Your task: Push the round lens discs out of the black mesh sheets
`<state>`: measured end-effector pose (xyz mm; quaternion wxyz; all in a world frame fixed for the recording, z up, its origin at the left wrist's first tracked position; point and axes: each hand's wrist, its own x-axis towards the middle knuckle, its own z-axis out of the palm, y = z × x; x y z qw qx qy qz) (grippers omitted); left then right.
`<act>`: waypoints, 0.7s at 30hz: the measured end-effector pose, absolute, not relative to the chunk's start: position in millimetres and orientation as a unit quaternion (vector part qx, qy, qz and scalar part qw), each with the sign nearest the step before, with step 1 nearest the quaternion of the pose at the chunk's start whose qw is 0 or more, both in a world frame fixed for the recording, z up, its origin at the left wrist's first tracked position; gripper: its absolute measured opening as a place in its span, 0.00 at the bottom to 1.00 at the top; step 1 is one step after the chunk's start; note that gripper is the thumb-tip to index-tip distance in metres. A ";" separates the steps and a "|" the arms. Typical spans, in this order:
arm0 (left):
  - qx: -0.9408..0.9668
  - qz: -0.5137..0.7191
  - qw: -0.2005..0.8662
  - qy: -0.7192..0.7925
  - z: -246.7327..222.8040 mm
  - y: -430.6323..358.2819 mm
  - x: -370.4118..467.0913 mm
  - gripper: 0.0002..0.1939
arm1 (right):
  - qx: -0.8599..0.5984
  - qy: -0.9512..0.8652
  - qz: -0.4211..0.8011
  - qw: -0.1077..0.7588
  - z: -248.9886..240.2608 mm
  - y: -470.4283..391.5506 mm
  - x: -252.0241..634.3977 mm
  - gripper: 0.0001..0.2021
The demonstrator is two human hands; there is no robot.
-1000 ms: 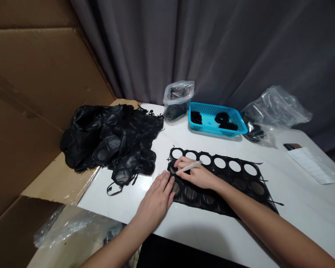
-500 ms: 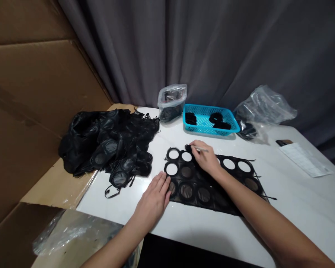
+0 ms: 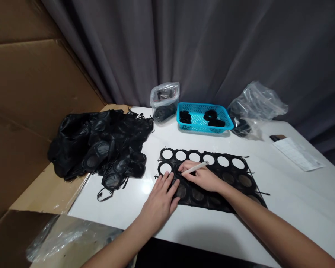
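Observation:
A black sheet (image 3: 212,203) with rows of round rings lies on the white table. White shows through the circles of its back row and the leftmost circle of the second row; other circles are dark. My left hand (image 3: 161,197) rests flat on the sheet's left part, fingers spread. My right hand (image 3: 198,176) grips a pale, slim tool (image 3: 195,168), its tip low over the second row, just right of the white circle. Whether the fingertips also pinch something dark is too small to tell.
A heap of black ringed material (image 3: 100,141) lies left, beside a cardboard box (image 3: 22,96). Behind the sheet stand a clear bag (image 3: 164,104) and a blue basket (image 3: 203,128) holding black pieces. Another plastic bag (image 3: 259,104), a phone (image 3: 277,138) and paper (image 3: 297,153) are right.
My right hand has moved from the back edge down to the second row with the tool. My left hand has slid slightly right over the sheet. The view has shifted a little.

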<state>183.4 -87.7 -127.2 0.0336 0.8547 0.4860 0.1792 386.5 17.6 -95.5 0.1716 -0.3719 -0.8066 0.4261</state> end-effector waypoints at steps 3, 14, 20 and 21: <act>0.856 0.179 0.032 0.484 -126.8 -87.7 181.0 0.27 | -0.365 -0.809 0.429 0.168 -94.4 19.8 387.3 0.05; 0.858 0.178 0.032 0.481 -128.2 -87.4 181.5 0.27 | -0.316 -0.867 0.346 0.167 -92.6 7.0 379.3 0.05; 0.856 0.172 0.022 0.486 -130.2 -88.6 179.6 0.26 | -0.400 -0.851 0.193 0.279 -104.9 25.4 397.6 0.08; 0.857 0.173 0.019 0.486 -129.5 -88.4 179.7 0.26 | -0.448 -0.814 0.194 0.315 -102.2 32.5 406.4 0.08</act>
